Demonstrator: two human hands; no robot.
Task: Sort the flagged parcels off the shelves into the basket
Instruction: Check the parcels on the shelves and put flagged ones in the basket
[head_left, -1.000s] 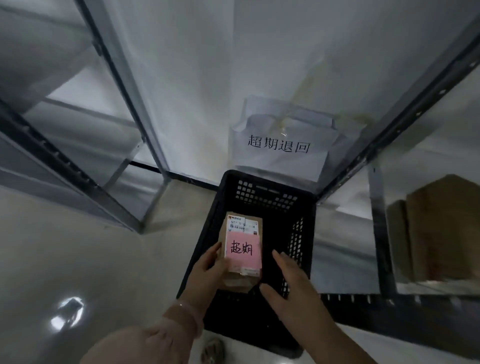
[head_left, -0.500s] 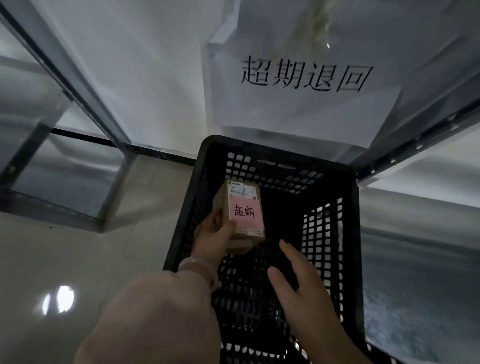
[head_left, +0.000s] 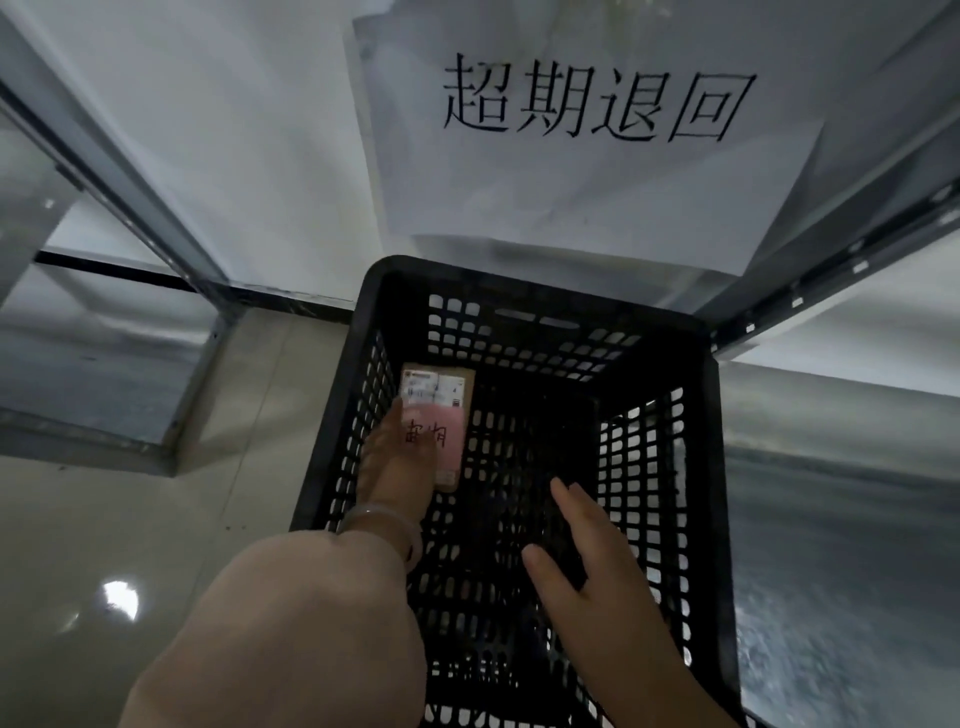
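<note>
Left hand (head_left: 397, 462), a bracelet (head_left: 379, 522) at its wrist, is reaching down inside the basket (head_left: 711, 467) and lying against the parcel (head_left: 447, 395). Blur is smearing its fingers, so whether they are clasping or letting go cannot be told. Right hand (head_left: 587, 566) is hovering over the basket's middle, fingers straight and spread, holding nothing.

Floor (head_left: 104, 509): glossy pale tile, bearing the basket and reflecting a lamp as a bright spot (head_left: 122, 597).
Basket: black plastic with perforated walls and bottom, standing between two metal shelf frames, the left frame (head_left: 109, 161) and the right frame (head_left: 831, 265).
Wall (head_left: 234, 130): white, rising behind the basket.
Sign (head_left: 597, 197): white paper reading 超期退回, hanging on the wall above the basket's far rim.

Parcel: small brown box with a white shipping label at its far end and a pink tag nearer. It is sitting low in the basket, close to the left wall. The left hand is covering its near left part, and its far end is projecting beyond the fingertips.

Hard to make out: whether the parcel is touching the basket bottom, and the blurred writing on the pink tag. Both forearms are running off the lower edge.
</note>
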